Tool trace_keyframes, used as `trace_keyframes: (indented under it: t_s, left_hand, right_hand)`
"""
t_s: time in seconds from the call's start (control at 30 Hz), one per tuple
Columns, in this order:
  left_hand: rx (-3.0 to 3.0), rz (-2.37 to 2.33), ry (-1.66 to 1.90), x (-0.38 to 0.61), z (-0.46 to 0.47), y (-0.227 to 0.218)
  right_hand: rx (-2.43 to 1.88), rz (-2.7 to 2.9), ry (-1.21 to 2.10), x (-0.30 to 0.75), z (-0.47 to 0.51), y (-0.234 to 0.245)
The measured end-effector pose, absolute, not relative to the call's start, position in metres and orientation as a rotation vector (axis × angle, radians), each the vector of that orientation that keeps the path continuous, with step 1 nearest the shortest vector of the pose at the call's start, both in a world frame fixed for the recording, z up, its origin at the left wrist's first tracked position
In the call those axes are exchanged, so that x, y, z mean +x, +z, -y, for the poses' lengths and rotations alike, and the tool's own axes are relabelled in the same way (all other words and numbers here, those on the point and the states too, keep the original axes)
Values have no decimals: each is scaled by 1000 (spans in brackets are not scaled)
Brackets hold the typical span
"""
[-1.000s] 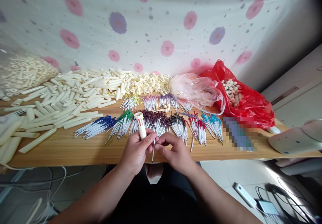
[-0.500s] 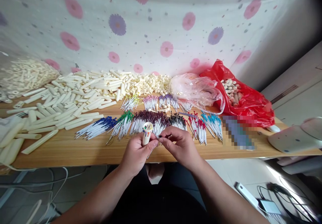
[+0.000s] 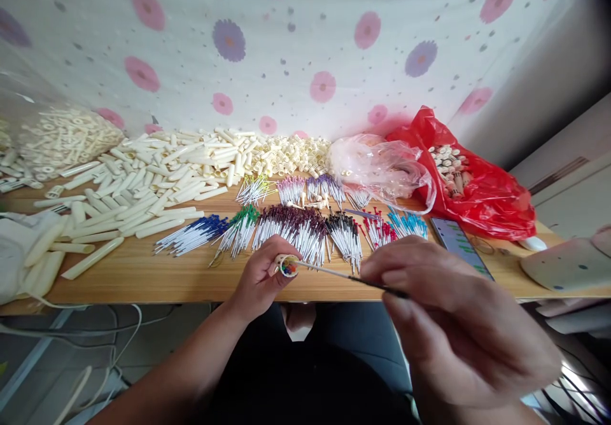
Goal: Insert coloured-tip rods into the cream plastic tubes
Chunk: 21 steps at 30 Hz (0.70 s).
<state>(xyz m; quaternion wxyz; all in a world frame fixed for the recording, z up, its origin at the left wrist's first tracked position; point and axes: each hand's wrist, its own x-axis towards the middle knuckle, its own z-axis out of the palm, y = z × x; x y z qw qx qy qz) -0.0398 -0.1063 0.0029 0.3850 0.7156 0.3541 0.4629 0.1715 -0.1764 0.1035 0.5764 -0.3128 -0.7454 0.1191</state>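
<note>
1 black-ended refill (image 3: 351, 278) pinched in right hand (image 3: 461, 323), cream tube (image 3: 280, 261) gripped in left hand (image 3: 259, 283); could slip or snag from loose pinch or slant.

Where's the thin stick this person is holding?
Below and right of centre in the head view, the thin stick is pinched in the right hand, its tip at the cream tube in the left hand.

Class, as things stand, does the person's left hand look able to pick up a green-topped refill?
Probably not easily: the green-topped refills lie uncovered just beyond the left hand, but its fingers are wrapped around a cream barrel.
</note>
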Motion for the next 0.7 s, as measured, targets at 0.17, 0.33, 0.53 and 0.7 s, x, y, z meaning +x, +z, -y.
trace_keyframes:
  t_s: [0.17, 0.33, 0.53, 0.7]
  left_hand:
    - [1864, -748, 1158, -43, 105, 4]
    - [1863, -719, 1121, -45, 105, 7]
    - [1932, -798, 1054, -47, 104, 8]
    - [2069, -836, 1063, -48, 103, 8]
  right_hand:
    - [-653, 1799, 172, 152, 169, 105]
    - [-671, 1874, 197, 148, 165, 106]
    - [-745, 1993, 246, 146, 157, 100]
    - [-851, 2038, 159, 151, 150, 76]
